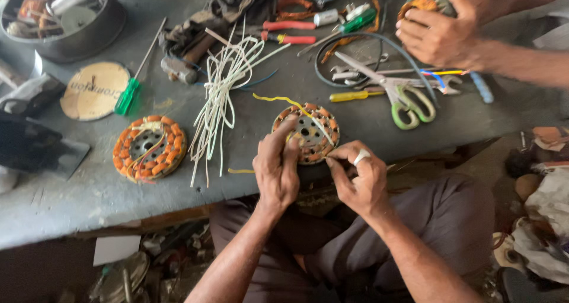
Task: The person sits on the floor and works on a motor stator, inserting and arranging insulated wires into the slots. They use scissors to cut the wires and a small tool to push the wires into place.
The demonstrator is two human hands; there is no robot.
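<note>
While a round metal tin [89,33] at the far left corner of the grey tabletop [71,190] holds a pale tube and small scrap I cannot make out, both hands work at the near edge on a copper-wound stator [306,133]. The left hand [276,169] curls over its rim with fingers pressed to the windings; the right hand [359,181] pinches something small and white beside it, and another person's hand [441,33] grips a second winding far right

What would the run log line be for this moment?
left hand: fingers on copper-wound stator | right hand: pinching at stator edge | second stator: untouched on bench
</note>
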